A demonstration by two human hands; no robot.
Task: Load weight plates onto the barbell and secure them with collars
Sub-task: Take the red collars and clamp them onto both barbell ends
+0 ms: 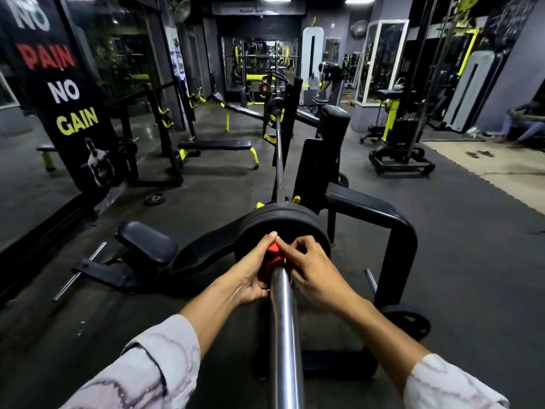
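Red collar (272, 255), both hands gripping — "NO PAIN NO GAIN" banner (63, 93)

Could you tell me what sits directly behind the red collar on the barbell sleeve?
Black weight plates sit just beyond the red collar on the chrome sleeve. Both hands, left and right, cover much of the collar, so whether it touches the plates is hidden.

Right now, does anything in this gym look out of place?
One small weight plate lies flat on the floor near the mirror, away from any rack. Otherwise both hands are at the red collar against the loaded plates.
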